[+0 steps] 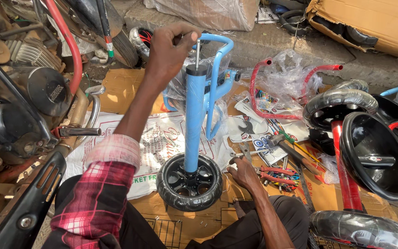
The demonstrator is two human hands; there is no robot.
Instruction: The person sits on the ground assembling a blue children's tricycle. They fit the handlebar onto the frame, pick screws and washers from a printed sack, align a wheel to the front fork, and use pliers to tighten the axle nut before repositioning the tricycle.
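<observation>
The fingers point(179, 33) of the left hand point(167, 53) are curled shut around the top of the blue frame point(194, 124), by the thin steel rod point(197, 51) that sticks up out of its tube. The frame stands upright, its foot set in the hub of a black wheel point(190, 182) lying flat on cardboard point(162, 207) on the ground, between the person's knees. The right hand point(244, 173) rests low beside the wheel, fingers loosely bent on the cardboard next to red-handled pliers point(275, 175); it seems to hold nothing.

The frame looks like painted steel tube: stiff, fairly light, smooth enough to slip, and top-heavy on so narrow a foot. The top grip steadies it well; the mid-tube would be the firmer hold for lifting. The wheel is probably hard plastic, light and liable to slide.

Close on the right lie a spanner point(246, 129), a hammer point(287, 148) and a red trike point(360, 152) with black wheels. A motorbike point(19, 106) crowds the left.
</observation>
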